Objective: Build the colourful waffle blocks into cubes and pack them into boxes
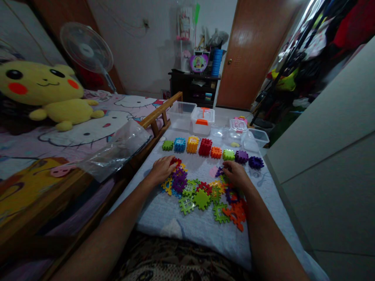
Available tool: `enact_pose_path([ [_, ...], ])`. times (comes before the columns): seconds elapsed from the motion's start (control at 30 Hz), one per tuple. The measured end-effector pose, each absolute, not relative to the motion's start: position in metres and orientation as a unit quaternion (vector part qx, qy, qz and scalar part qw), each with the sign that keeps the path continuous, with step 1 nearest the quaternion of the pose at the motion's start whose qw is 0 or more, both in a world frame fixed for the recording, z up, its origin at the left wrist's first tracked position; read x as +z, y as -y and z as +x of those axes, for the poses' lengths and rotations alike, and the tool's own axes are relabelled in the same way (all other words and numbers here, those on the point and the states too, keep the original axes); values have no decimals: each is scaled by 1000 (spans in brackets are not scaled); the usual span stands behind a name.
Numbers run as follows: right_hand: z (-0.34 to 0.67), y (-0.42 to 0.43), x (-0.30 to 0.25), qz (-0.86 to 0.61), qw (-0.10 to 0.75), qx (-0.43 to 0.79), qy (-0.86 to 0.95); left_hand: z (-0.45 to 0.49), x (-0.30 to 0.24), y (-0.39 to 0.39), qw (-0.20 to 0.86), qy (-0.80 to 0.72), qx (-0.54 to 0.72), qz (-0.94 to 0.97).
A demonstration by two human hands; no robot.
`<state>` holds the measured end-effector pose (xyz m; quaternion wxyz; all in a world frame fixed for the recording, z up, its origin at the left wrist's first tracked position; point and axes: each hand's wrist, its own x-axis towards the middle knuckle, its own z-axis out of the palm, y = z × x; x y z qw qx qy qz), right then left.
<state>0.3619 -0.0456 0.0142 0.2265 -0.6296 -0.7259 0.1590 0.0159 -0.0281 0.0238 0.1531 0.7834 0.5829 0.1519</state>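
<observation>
My left hand (161, 169) is at the left end of a pile of flat, notched plastic building tiles, its fingers closed on a red tile (176, 160). A dark purple tile (219, 171) is at the fingertips of my right hand (235, 174), which looks closed on its edge. Between my hands lie loose tiles: a purple tile (179, 180), a solid green tile (202, 199), a green window tile (186, 205) and an orange tile (236, 214). Behind them runs a row of assembled blocks, among them a blue block (179, 144), a red block (205, 147) and a purple block (241, 157).
Clear plastic boxes, one a lidded box with orange clips (202, 121), stand at the table's (158, 218) far end. A wooden bed rail (161, 113) borders the left side. On the bed are a plastic bag (117, 152) and a yellow plush toy (58, 93). A pale cabinet (328, 164) stands right.
</observation>
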Motion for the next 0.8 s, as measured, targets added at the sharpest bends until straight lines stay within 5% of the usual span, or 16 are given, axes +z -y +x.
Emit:
enact_pose_path([
  [0.37, 362, 45, 14, -622, 221, 150, 736, 43, 40, 23, 168, -543, 262, 780],
  [0.8, 360, 45, 12, -624, 225, 152, 733, 102, 51, 56, 206, -359, 232, 880],
])
